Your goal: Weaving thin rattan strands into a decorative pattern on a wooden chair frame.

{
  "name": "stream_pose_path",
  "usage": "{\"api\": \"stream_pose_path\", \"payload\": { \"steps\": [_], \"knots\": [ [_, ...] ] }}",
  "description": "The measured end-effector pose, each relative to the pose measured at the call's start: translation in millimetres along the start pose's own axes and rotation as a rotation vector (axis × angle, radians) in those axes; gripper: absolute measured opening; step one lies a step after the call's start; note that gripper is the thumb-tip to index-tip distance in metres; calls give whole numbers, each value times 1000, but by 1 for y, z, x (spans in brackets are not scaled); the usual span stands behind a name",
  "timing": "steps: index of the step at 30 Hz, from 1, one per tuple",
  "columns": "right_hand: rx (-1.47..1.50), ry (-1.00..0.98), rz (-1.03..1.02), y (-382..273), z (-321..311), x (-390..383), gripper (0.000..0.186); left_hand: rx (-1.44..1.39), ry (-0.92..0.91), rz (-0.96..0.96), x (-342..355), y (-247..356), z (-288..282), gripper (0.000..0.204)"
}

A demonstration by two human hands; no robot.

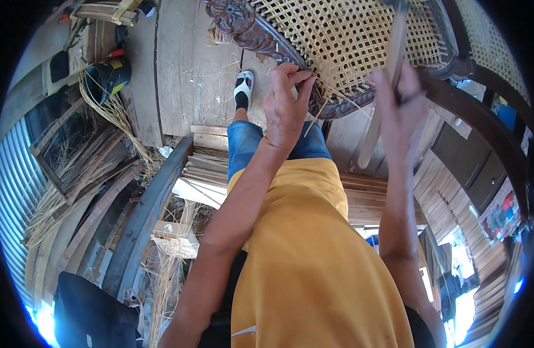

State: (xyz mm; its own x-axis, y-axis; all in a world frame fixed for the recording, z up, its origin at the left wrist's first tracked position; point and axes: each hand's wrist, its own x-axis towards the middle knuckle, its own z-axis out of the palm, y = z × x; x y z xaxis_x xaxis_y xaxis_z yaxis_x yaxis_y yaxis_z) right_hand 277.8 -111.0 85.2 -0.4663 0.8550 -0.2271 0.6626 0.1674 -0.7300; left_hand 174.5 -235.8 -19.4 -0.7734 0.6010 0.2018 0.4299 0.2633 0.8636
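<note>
A dark carved wooden chair frame (232, 20) fills the top right, with woven cane (348, 35) inside and loose strands (331, 98) at its lower corner. My left hand (284, 107) pinches at the frame's inner edge, where the cane meets the wood; what is between its fingertips is too small to make out. My right hand (400, 107), smeared by motion, grips a long wooden-handled tool (368, 139) held upright in the picture, its dark head cut off at the top edge over the cane.
Plank flooring (186, 75) lies under my sandaled foot (244, 87). At left are a black bucket (99, 81), bundles of cane strips (113, 116), curved wooden pieces (104, 214) and corrugated metal (12, 209). A long grey beam (148, 209) lies beside me; more planks and clutter are at right.
</note>
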Motion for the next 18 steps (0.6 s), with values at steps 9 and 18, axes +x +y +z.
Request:
{"api": "stream_pose_path", "payload": {
  "steps": [9, 18],
  "knots": [
    [-79, -143, -142, 50, 7, -80, 51, -62, 5, 20, -1, -1, 6, 35],
    [-227, -161, -360, 55, 18, -59, 53, -80, -31, -59, -3, 4, 0, 33]
  ]
}}
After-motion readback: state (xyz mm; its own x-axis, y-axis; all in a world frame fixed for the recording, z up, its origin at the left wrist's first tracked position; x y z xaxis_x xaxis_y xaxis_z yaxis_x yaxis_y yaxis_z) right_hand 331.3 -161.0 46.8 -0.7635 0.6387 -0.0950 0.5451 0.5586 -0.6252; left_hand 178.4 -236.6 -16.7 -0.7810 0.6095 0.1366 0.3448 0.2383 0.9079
